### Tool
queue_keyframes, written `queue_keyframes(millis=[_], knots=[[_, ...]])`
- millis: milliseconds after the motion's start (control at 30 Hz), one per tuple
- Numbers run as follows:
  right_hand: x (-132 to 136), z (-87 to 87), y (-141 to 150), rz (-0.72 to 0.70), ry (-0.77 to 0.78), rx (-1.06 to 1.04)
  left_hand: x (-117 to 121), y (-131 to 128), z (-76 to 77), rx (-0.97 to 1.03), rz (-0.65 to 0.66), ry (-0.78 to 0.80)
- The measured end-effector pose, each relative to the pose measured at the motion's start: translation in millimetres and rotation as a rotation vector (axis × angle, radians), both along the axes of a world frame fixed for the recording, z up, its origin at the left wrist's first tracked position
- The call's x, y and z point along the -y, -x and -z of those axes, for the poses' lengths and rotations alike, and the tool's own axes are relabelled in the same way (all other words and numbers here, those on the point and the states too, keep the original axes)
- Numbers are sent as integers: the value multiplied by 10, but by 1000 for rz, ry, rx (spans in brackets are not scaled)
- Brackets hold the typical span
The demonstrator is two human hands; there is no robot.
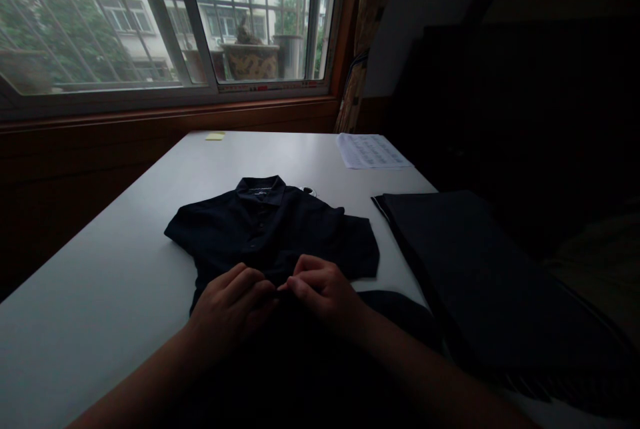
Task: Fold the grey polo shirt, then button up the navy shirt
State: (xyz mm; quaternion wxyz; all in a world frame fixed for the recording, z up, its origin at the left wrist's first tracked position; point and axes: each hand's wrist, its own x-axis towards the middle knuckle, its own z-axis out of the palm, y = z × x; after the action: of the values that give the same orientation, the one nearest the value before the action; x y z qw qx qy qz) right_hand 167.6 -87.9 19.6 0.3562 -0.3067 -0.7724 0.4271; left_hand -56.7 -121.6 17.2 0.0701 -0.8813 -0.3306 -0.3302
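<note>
A dark navy short-sleeved shirt [310, 225] lies front up on the white table [125, 249], its collar pointing to the window and its sleeves out to both sides. Over the lower part of its button front, my left hand [235, 299] is closed, fingers curled down on the cloth. Close against it, my right hand [320, 285] pinches at the same spot with thumb and forefinger. Both seem to grip the shirt's front; any button between the fingertips is too dark to make out. The shirt's lower end is lost in shadow.
Right of the shirt, a dark folded cloth [450, 262] hangs over the table's right side. Printed sheets [373, 151] lie at the far right corner, a yellow sticky note [215, 137] at the far left. A small white round object [309, 191] shows behind the shirt's shoulder. A barred window stands beyond.
</note>
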Motion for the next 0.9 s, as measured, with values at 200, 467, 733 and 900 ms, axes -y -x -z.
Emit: queue_keyframes(millis=[200,467,733,900], knots=[[-1,23,0,-2,0,-19,0,-4,-17,8,6,16],[-12,21,-4,1,5,-9,4,-35,-60,-5,29,-31],[-17,19,-6,-9,3,-7,2,-29,-65,-15,33,-50],[-17,21,-1,-6,6,-4,13,-26,-58,-17,29,-46]])
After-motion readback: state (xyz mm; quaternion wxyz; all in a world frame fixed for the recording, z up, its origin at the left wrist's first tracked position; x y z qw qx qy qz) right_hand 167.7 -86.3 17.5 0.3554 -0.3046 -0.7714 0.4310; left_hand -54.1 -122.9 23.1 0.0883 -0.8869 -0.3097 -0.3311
